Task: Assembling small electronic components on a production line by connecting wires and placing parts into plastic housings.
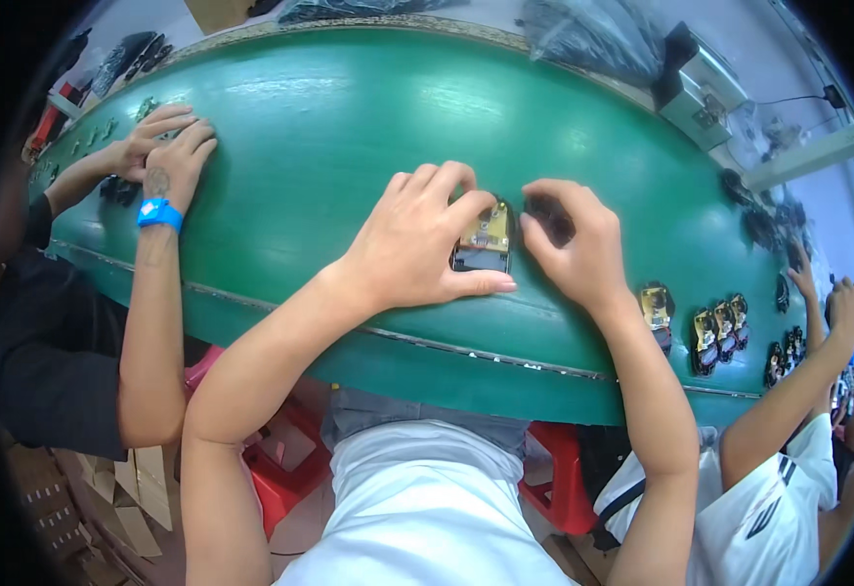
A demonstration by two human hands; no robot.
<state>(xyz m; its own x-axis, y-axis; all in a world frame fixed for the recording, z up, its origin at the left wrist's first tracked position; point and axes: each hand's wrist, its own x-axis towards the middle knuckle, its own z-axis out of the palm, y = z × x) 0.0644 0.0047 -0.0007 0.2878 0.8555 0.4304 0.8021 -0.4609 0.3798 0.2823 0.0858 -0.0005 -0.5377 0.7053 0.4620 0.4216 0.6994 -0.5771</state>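
Note:
In front of me on the green bench lies an open black oval housing (486, 236) with a yellow circuit board inside; it looks like the lower half of a computer mouse. My left hand (409, 237) is closed round its left side, fingertips at the top end and thumb along the bottom end. Just right of it, my right hand (588, 244) curls its fingers and thumb round a dark rounded shell piece (552, 217), partly hidden by the hand. A narrow gap separates that piece from the housing.
Similar housings with yellow boards (705, 337) stand on the green bench (349, 127) by my right forearm. A co-worker's hands (168, 151) work at the left; another person's arms (813, 332) reach in from the right. Plastic bags (593, 34) lie beyond the far edge.

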